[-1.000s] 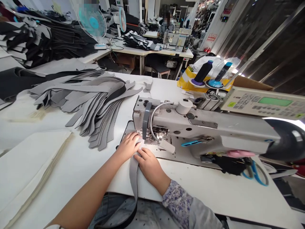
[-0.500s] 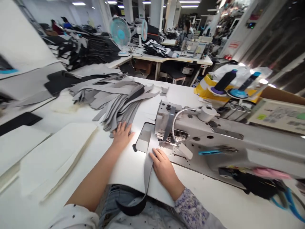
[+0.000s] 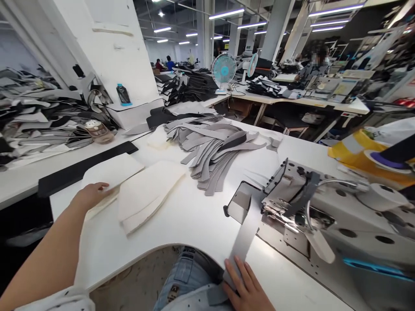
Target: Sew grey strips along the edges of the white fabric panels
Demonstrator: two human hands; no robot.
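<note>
At the left of the table, my left hand (image 3: 90, 195) is closed at the near edge of a stack of white padding sheets (image 3: 112, 170), its fingertips partly hidden there. My right hand (image 3: 244, 283) lies with its fingers stretched out on a grey fabric strip (image 3: 248, 226) near the table's front edge. That strip runs up to the needle area of the sewing machine (image 3: 301, 207), and its lower end hangs over the edge towards my lap. A second stack of white padding (image 3: 149, 190) rests between my hands. Beyond it is a pile of grey strips (image 3: 210, 155).
A black strip (image 3: 87, 168) lies along the table's left side. Blue tweezers (image 3: 378, 268) rest on the machine bed. A yellow bag (image 3: 350, 151) and thread cone stand at the right. Farther back are a fan (image 3: 223, 71), another table and a seated person (image 3: 316, 65).
My left hand has left the grey pile and moved left to the white padding. My right hand has slid down the strip, away from the needle. The view has turned left.
</note>
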